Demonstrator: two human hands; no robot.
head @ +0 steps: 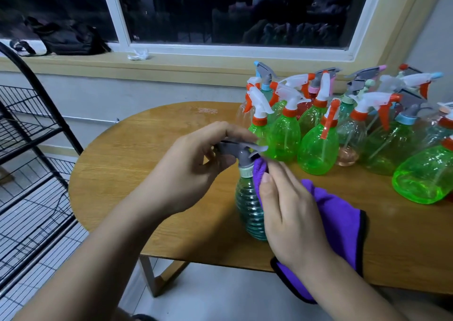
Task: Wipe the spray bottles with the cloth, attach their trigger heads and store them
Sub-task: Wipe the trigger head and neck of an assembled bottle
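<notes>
Stage: wiping in progress on one bottle. The teal ribbed bottle (247,208) stands upright near the front edge of the wooden table (147,149), its grey trigger head (241,149) already seated on a pale collar. The left hand (193,171) has its fingers curled round that head. The right hand (291,217) pinches the purple cloth (340,212) against the bottle's shoulder. The bottle body is clear-tinted and ridged. Many headed bottles (318,129) stand grouped at the right of the table; storage appears outstanding.
</notes>
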